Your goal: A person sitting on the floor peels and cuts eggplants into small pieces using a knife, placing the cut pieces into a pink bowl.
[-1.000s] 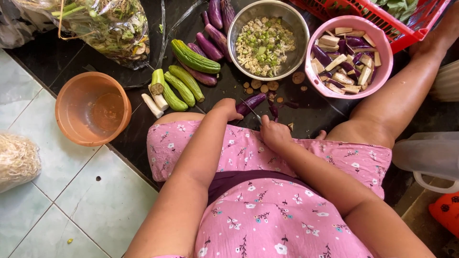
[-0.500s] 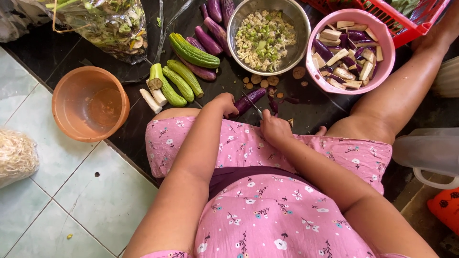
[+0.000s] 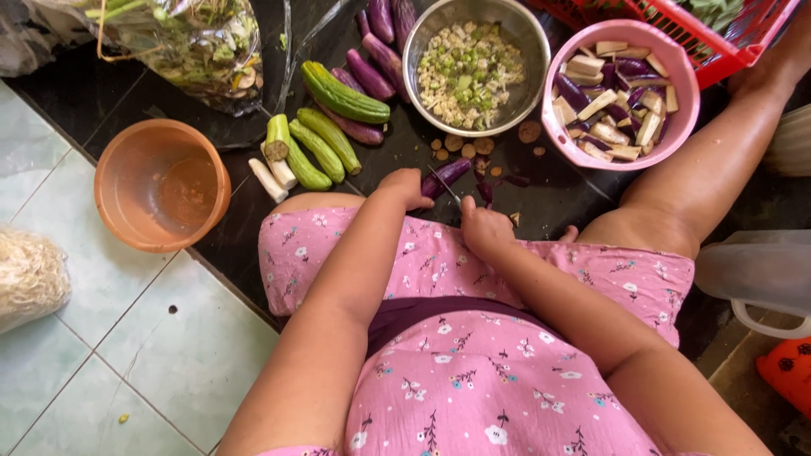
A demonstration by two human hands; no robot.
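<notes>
I sit on the floor in a pink flowered dress. My left hand (image 3: 405, 187) grips a long purple eggplant (image 3: 448, 175) over the dark floor. My right hand (image 3: 483, 226) holds a small knife (image 3: 445, 187) whose blade rests against the eggplant. Just beyond lie cut eggplant ends and round stem pieces (image 3: 473, 147). A pink bowl (image 3: 686, 108) at the upper right holds cut eggplant strips. A steel bowl (image 3: 534, 37) at the top centre holds chopped green and pale bits.
Green gourds (image 3: 329, 127) and whole purple eggplants (image 3: 376, 59) lie at the upper left of my hands. An orange bowl (image 3: 114, 181) stands left. A bag of greens (image 3: 186, 42), a red basket (image 3: 735, 42), noodles (image 3: 29, 274) and a clear jug (image 3: 760, 270) surround me.
Both hands stay on the eggplant with only small shifts; the knife has edged along it. The view has drifted slightly.
</notes>
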